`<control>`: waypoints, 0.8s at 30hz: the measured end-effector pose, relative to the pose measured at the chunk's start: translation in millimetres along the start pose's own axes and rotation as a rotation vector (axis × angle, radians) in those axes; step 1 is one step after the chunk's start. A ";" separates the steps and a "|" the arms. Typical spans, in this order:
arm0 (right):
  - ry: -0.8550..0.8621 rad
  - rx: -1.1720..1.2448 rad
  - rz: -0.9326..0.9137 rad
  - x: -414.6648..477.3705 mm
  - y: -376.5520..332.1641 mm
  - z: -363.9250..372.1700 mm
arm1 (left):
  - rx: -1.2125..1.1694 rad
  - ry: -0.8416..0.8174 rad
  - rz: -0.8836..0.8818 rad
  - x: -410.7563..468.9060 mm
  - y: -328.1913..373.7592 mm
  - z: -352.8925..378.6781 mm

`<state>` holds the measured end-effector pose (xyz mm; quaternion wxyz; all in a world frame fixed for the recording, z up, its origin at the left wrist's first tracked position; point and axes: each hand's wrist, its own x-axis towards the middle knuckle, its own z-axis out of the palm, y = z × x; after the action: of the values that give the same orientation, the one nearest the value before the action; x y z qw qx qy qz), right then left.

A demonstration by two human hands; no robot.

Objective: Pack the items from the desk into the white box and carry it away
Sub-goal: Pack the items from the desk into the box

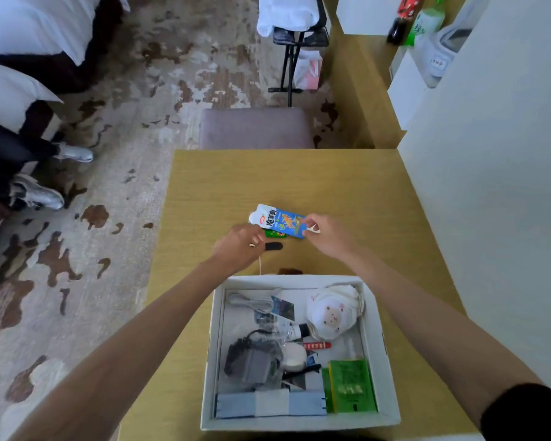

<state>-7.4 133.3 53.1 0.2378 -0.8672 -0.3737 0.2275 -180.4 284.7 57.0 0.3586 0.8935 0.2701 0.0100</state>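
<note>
The white box (376,338) stands open on the yellow desk (347,186), close to me, holding a white cable, a sheep-face plush, a grey pouch, green packets and other small items. Beyond it a blue drink pouch (280,220) is held between both hands. My left hand (240,245) curls its fingers at the pouch's lower left edge, over a green packet (274,233). My right hand (326,232) pinches the pouch's right end together with a small white floss pick (314,229). A small black object (273,246) lies on the desk beside my left hand.
A mauve stool (255,127) sits at the desk's far edge. A white wall (506,186) runs along the right. At the back right, bottles (404,19) stand on a shelf. Left of the desk, on the patterned carpet, a person's legs and silver shoes (74,152) show.
</note>
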 end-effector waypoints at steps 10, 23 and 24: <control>-0.114 -0.386 -0.022 91.3 -15.1 64.5 | 0.402 -0.124 -0.073 53.6 -70.1 -2.0; -0.070 -0.366 0.000 99.0 2.6 70.7 | 0.616 -0.261 0.103 98.2 -63.0 32.3; -0.084 -0.301 0.006 97.3 2.9 68.7 | 0.592 -0.278 0.117 98.2 -62.7 31.4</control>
<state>14.8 221.8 -23.6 0.0885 -0.8838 -0.4108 0.2059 -119.7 350.3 -24.1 0.1158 0.9657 0.1579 -0.1702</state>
